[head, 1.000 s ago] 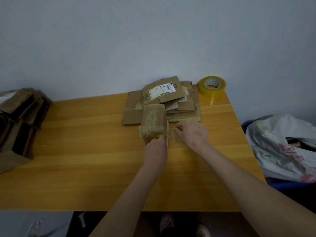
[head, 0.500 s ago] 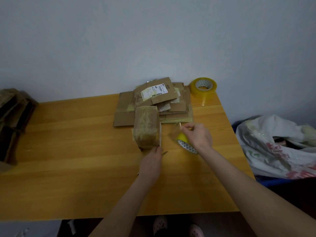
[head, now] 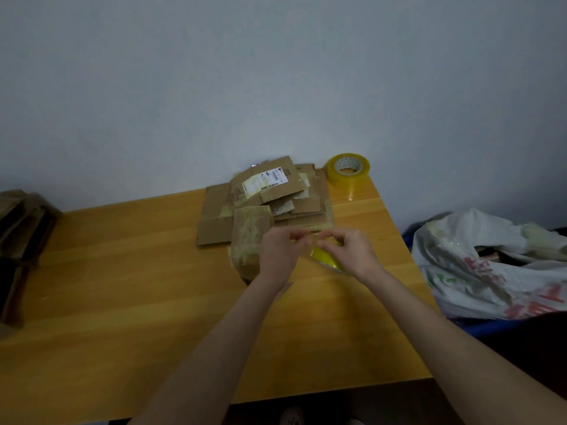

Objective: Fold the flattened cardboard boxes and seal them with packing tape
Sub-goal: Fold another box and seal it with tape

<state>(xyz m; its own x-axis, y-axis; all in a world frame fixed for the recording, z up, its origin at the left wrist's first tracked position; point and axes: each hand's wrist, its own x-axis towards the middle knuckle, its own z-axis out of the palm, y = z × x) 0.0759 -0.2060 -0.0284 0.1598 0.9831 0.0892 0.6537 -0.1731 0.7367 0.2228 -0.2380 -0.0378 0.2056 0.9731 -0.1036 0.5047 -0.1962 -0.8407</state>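
Note:
A folded, tape-covered cardboard box (head: 250, 237) stands on the wooden table (head: 122, 302) in front of a pile of flattened boxes (head: 276, 194). My right hand (head: 349, 253) holds a yellow tape roll (head: 325, 257) just right of the box. My left hand (head: 280, 256) is beside it, fingertips pinching the clear tape end (head: 306, 240) between the two hands. The roll is mostly hidden by my fingers.
A second, larger tape roll (head: 348, 170) sits at the table's far right corner. Dark cardboard boxes (head: 21, 240) stack at the left edge. A white plastic bag (head: 491, 265) lies off the table's right side. A wall runs behind the table.
My left hand left the box's near end and rose to meet my right hand at the tape roll. The right hand with the roll lifted slightly.

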